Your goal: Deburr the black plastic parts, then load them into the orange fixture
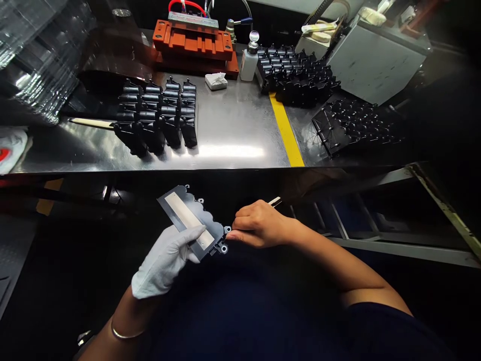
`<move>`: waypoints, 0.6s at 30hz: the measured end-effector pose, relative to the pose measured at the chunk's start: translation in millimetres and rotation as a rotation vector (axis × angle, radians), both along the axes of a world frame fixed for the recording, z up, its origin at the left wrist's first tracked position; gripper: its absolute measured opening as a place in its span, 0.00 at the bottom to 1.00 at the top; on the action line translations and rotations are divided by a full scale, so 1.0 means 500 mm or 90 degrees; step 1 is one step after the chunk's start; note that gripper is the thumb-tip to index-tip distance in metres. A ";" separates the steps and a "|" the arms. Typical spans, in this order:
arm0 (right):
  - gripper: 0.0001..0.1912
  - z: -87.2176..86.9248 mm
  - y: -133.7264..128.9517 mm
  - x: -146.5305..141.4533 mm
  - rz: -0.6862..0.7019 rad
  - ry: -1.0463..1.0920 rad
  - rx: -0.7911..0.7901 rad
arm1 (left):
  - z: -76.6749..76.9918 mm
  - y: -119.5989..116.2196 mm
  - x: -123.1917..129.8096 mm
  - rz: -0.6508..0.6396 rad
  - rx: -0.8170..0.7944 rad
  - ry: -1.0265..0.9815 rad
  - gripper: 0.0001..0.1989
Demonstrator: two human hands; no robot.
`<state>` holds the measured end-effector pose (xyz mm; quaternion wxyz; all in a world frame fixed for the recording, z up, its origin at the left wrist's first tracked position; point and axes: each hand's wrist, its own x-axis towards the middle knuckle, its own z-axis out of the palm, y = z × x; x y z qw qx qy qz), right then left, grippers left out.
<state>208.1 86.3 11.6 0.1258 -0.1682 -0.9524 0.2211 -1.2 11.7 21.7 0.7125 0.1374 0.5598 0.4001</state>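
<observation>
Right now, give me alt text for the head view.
A white-gloved left hand holds a black scalloped-edged part with a pale strip, while the bare right hand pinches its corner. Behind, rows of black molded parts stand on a steel bench by an orange fixture.

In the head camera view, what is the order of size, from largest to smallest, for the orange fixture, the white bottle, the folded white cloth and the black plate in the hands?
1. Orange fixture and black plate: unsure, because the plate is much nearer the camera.
2. White bottle.
3. Folded white cloth.
</observation>
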 end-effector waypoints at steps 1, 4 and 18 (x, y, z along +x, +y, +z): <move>0.22 -0.001 0.000 0.000 -0.007 0.012 0.005 | 0.001 0.001 0.000 0.000 -0.013 -0.005 0.12; 0.22 -0.002 0.001 -0.002 -0.016 0.019 0.013 | -0.004 0.000 0.001 0.011 -0.033 -0.028 0.13; 0.22 -0.031 -0.022 0.018 0.031 0.063 -0.109 | 0.009 0.026 -0.030 0.262 -0.149 -0.196 0.15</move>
